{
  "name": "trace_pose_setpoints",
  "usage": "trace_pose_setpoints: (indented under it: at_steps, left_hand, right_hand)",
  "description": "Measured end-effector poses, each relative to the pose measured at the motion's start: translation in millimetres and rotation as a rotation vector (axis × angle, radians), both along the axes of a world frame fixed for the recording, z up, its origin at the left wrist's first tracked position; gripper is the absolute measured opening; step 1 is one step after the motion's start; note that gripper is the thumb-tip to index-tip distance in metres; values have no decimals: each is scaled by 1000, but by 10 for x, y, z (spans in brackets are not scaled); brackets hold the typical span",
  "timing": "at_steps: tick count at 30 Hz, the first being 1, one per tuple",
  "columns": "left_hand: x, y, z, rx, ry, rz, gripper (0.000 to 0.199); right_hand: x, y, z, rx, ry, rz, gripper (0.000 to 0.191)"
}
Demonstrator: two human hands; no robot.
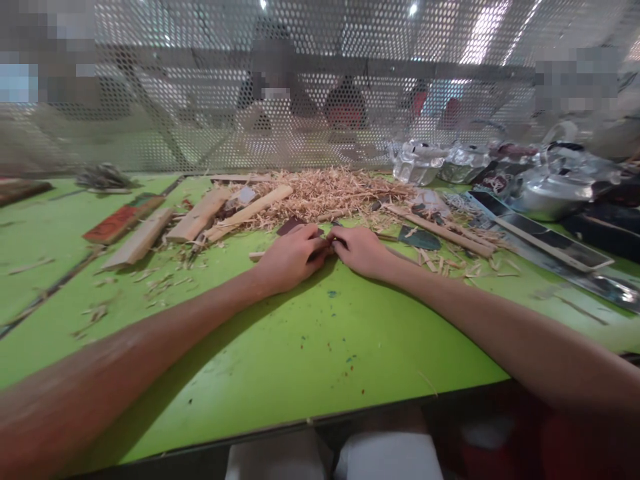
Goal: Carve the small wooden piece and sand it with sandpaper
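My left hand (293, 257) rests low over the green table, its fingers curled inward. My right hand (360, 250) is closed beside it, thumb and forefinger pinched together, and the fingertips of both hands nearly meet. What lies in the two grips is mostly hidden; only a small dark bit shows between them. A short pale wood stick end (256, 256) pokes out to the left of my left hand. Just behind that hand lies a dark red-brown flat piece (293, 227), like sandpaper. A dark green flat piece (419, 237) lies right of my right hand.
Wood shavings (340, 190) are heaped behind my hands, against a perforated metal screen (210, 113). Wood blocks (197, 217) and an orange-red block (120, 223) lie left. Rightward are a wood strip (445, 230), a long framed tray (540, 233) and silver kettles (547, 190). People sit beyond the screen.
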State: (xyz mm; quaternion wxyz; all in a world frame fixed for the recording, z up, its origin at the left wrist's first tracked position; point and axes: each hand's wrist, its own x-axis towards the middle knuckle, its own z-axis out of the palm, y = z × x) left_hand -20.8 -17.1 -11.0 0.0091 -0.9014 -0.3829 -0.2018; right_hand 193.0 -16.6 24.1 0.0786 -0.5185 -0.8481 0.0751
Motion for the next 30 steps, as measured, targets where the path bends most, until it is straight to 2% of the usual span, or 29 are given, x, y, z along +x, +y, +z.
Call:
trace_pose_setpoints:
  at_steps: [7, 13, 18, 24, 30]
  left_hand:
    - [-9, 0, 10, 32, 22, -49, 32]
    - [-6, 1, -24, 60, 9, -23, 37]
    - [-14, 15, -25, 48, -8, -58, 35]
    - [7, -12, -20, 55, 4, -11, 35]
    - [-2, 5, -18, 69, 10, -65, 34]
  right_hand:
    - [-60, -36, 31, 31, -24, -136, 39]
    - [-24, -15, 14, 11, 9, 2, 35]
    - [-43, -15, -1, 44, -10, -132, 38]
    - [4, 5, 1, -15, 70, 27, 34]
    - [-66, -40, 48, 15, -33, -150, 39]
